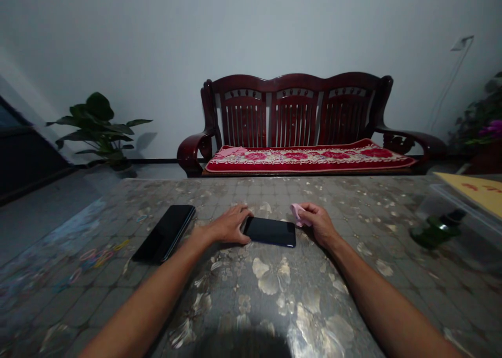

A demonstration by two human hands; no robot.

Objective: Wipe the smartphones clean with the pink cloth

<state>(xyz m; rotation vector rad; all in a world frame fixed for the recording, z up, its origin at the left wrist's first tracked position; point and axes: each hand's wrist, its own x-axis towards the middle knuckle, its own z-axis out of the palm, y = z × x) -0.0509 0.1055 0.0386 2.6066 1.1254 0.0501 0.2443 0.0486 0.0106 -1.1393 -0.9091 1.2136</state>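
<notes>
A dark smartphone (270, 231) lies flat on the patterned table, its screen up and black. My left hand (231, 224) grips its left end, thumb at the near corner and fingers at the far one. Just past the phone's right end, my right hand (319, 224) pinches a small pink cloth (299, 214) between thumb and fingers. Part of the cloth is hidden inside that hand. Left of my left forearm rests a larger black device (164, 233), seemingly a tablet or a big phone, lying at a slant.
Several coloured rubber bands (102, 256) are scattered at the table's left. On the right stand a green bottle (435, 230) with a black top and a clear plastic box (447, 201) under a yellow sheet (476, 191). Beyond the table (243, 305) is a wooden bench (298, 112).
</notes>
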